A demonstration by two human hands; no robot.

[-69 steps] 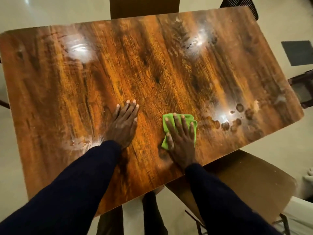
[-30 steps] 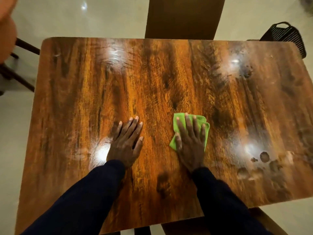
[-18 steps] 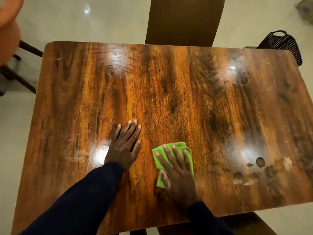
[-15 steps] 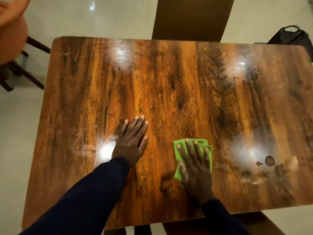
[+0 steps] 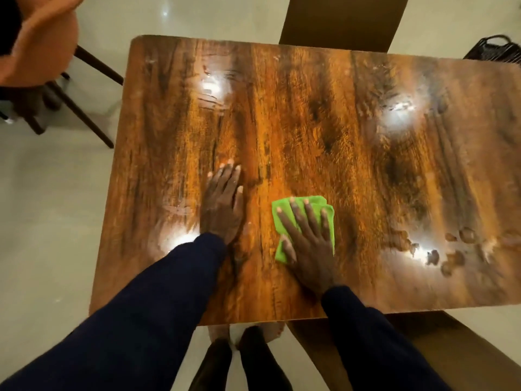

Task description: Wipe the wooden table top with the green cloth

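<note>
A glossy wooden table top (image 5: pixel 324 122) fills the view. The folded green cloth (image 5: pixel 282 251) lies near the front middle of it. My right hand (image 5: pixel 306 238) presses flat on the cloth with fingers spread and straight, covering most of it. My left hand (image 5: pixel 222 204) rests flat on the bare wood to the left of the cloth, fingers straight. Dark wet spots and smears (image 5: pixel 451 249) sit near the front right of the table.
A brown chair (image 5: pixel 338 21) stands at the far side and another (image 5: pixel 465 351) at the front right. An orange chair (image 5: pixel 42 52) with dark legs is at the far left. A black basket (image 5: pixel 496 52) sits at the far right. My feet show below the table's front edge.
My right hand slid the cloth toward me and to the left, then rightward, then a little away from me again. My left hand stayed flat in place. The view shifted.
</note>
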